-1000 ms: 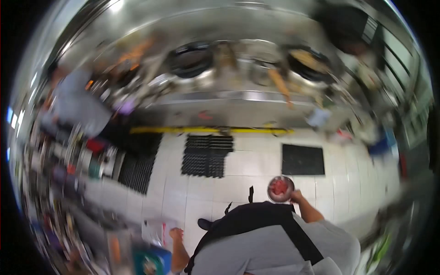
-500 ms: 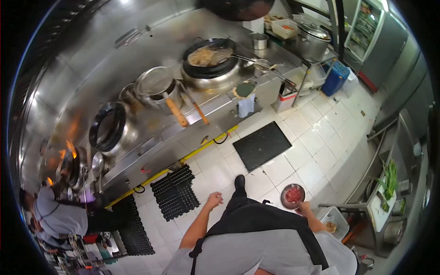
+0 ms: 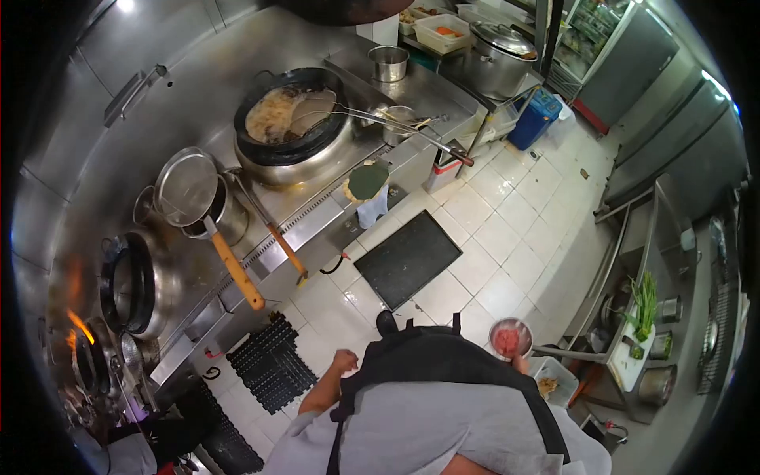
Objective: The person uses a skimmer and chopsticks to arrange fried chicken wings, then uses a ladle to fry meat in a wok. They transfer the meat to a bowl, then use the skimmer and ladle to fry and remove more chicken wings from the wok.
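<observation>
Red meat (image 3: 507, 341) lies in a round metal bowl (image 3: 494, 325), which my right hand (image 3: 520, 364) holds by its near rim. To the left of my apron, my left hand (image 3: 345, 361) hangs over the floor with its fingers curled; whether anything is in them is too small to tell. Ahead, a large black wok (image 3: 252, 148) holds pale food in bubbling oil, with a wire skimmer (image 3: 314, 111) resting in it. A round strainer (image 3: 185, 187) with a wooden handle lies across a pot beside the wok.
Flames rise by a wok (image 3: 89, 366) at the far left, near a co-worker's sleeve (image 3: 131, 455). Black mats (image 3: 408, 260) lie on the tiled floor. At the right stands a metal table with green onions (image 3: 645, 305); a plastic tub (image 3: 557, 372) is beside my right hand.
The view has shifted closer to the stove, and the large wok appears bigger and farther left. The bowl is still in my right hand. Less of the co-worker shows.
</observation>
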